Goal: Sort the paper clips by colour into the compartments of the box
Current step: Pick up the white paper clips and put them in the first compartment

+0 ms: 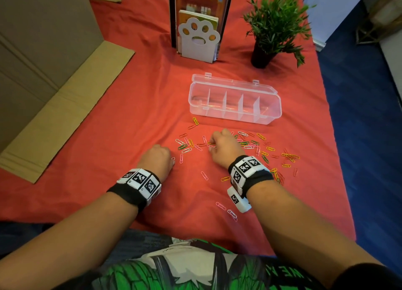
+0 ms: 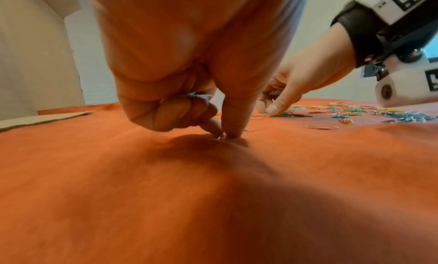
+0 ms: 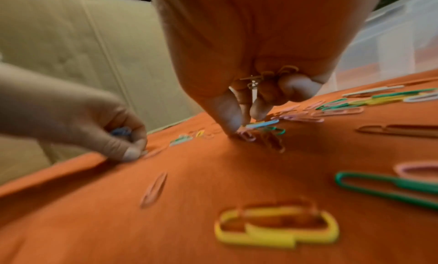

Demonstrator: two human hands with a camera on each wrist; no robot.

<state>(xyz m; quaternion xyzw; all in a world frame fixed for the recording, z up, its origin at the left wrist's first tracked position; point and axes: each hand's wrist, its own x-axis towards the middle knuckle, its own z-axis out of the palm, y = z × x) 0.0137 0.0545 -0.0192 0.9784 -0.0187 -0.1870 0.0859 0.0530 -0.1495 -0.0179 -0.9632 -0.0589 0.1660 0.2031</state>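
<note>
Paper clips (image 1: 250,145) in pink, white, green, yellow and red lie scattered on the red cloth in front of the clear compartment box (image 1: 269,113), whose lid stands open. My left hand (image 1: 173,160) is at the left edge of the scatter. Its curled fingers hold a pale clip bunch (image 2: 199,96), while thumb and forefinger pinch a clip on the cloth (image 2: 221,136). My right hand (image 1: 210,147) is in the middle of the pile, with several reddish clips (image 3: 267,76) tucked under its curled fingers. Its thumb and forefinger (image 3: 239,131) pinch at clips on the cloth.
A book stand with a white paw cut-out (image 1: 198,39) and a potted plant (image 1: 274,26) stand behind the box. Flattened cardboard (image 1: 54,72) lies at the left. The table edge (image 1: 339,159) drops to blue floor on the right. More clips (image 1: 226,210) lie near my right wrist.
</note>
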